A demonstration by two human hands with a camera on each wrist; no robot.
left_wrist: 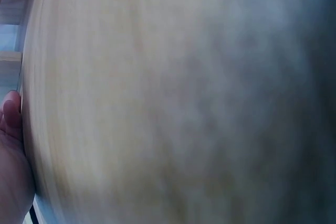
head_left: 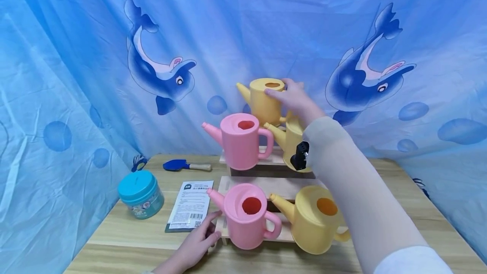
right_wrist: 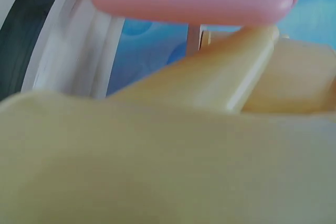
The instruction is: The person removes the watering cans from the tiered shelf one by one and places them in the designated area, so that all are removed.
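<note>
My right hand [head_left: 296,97] grips a yellow watering can [head_left: 266,107] at the top back of a tiered wooden stand [head_left: 262,185], thumb on its top edge. Below it on the middle tier are a pink watering can [head_left: 239,145] and a yellow one [head_left: 291,143], the latter partly hidden by my right forearm. Another pink can [head_left: 245,223] and another yellow can [head_left: 313,223] stand on the lowest tier, spouts to the left. At that tier's left end, my left hand [head_left: 198,242] holds the board's corner between thumb and fingers. The right wrist view shows a pink handle [right_wrist: 194,1] close up.
On the wooden table [head_left: 125,244] left of the stand lies a printed packet [head_left: 188,206]. Beside it is a tub with a turquoise lid [head_left: 140,193]. Further back lies a blue-bladed trowel [head_left: 186,165]. A blue dolphin-print curtain [head_left: 236,33] hangs behind.
</note>
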